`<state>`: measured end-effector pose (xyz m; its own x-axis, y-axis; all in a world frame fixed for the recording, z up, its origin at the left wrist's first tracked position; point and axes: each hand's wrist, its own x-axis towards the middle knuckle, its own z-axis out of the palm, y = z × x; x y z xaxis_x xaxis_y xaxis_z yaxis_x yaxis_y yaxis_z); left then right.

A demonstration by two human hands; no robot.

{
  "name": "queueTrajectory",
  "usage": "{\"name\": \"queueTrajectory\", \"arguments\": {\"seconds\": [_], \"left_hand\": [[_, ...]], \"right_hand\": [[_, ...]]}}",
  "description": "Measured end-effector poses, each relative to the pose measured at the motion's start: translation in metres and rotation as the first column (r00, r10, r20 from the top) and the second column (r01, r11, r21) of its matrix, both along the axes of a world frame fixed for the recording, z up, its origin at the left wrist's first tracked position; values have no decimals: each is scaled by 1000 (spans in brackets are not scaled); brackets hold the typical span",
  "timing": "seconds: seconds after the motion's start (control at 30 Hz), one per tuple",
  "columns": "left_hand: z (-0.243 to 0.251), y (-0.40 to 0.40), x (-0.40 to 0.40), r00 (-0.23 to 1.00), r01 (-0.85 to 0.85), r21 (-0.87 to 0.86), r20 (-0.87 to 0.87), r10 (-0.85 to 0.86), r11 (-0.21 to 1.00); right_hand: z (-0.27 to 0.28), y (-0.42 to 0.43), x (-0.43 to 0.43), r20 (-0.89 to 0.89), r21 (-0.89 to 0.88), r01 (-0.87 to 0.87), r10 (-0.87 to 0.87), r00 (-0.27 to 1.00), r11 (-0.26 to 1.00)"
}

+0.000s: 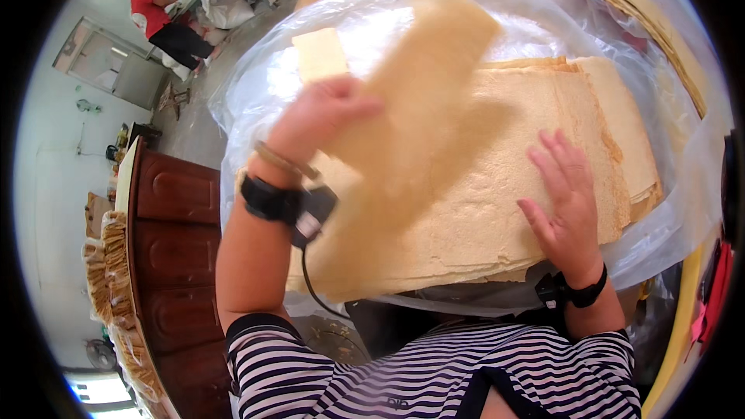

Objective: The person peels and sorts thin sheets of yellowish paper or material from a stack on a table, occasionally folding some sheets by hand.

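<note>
A thin tan sheet (433,64), blurred by motion, is gripped at its left edge by my left hand (332,107) and casts a shadow below. Beneath it lies a broad stack of pale, rough-textured sheets (495,198), whose exact material I cannot tell. My right hand (561,192) is over the right part of that stack with fingers apart, holding nothing; whether the palm touches it is unclear. A small pale rectangular piece (322,52) lies beyond my left hand on clear plastic film (262,64). Each wrist wears a black strap with a small device.
Another pile of tan sheets (646,17) is at the far right. A dark red wooden cabinet (177,244) stands at the left, with bagged brown goods (113,279) beside it. A person in a red top (152,14) stands at the far upper left, near white sacks (228,11).
</note>
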<state>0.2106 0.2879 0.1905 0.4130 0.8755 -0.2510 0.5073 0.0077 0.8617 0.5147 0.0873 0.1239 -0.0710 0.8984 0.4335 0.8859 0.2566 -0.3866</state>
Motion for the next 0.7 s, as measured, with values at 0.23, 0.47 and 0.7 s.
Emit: {"name": "queueTrajectory", "arguments": {"seconds": [0.23,0.47,0.7], "left_hand": [[-49,135,-39,917,-369,74,-130,376,926],[-12,16,19,901,251,562,-433,22,788],[-50,-197,117,897,418,722,-425,-122,552]], "right_hand": [[4,5,-4,48,-81,-18,21,999,997],[-1,-7,16,-405,-81,63,-91,910,995],[-5,-65,64,-389,-119,188,-220,895,975]]}}
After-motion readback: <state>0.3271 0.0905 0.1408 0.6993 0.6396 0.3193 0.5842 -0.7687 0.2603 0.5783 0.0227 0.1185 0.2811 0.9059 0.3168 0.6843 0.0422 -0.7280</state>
